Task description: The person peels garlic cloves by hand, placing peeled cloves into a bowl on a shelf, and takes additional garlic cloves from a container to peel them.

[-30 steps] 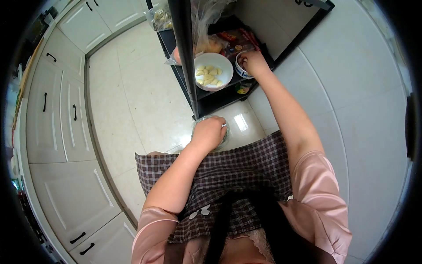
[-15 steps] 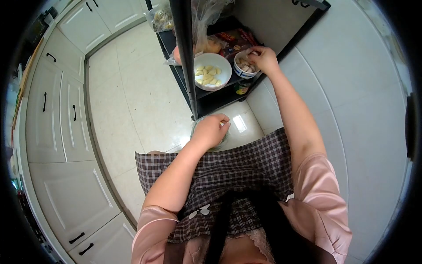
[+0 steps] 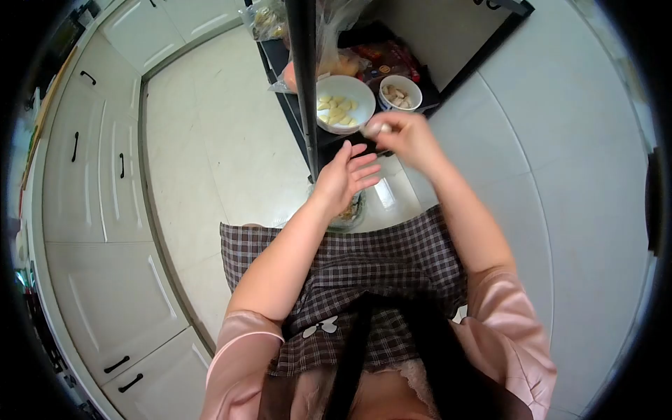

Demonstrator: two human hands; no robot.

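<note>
My right hand (image 3: 406, 140) pinches an unpeeled garlic clove (image 3: 385, 129) just in front of the bowls, a little blurred by motion. My left hand (image 3: 345, 175) is open, palm turned up and fingers spread, just below and left of it. A white bowl (image 3: 364, 93) on the shelf holds several peeled, pale yellow cloves. To its right, a smaller white and blue bowl (image 3: 418, 98) has several cloves still in their skins. Beneath my left hand, a clear container or bag (image 3: 353, 218) with scraps in it is partly hidden.
The black shelf's upright post (image 3: 304, 91) stands close to my left hand. Plastic bags with produce (image 3: 343, 64) and a dark red package (image 3: 392, 59) lie behind the bowls. White cabinets (image 3: 105, 294) line the left; a tiled wall (image 3: 504, 140) is on the right.
My right hand has come out of the small bowl toward me with a garlic clove. My left hand has risen toward the shelf and opened its fingers.
</note>
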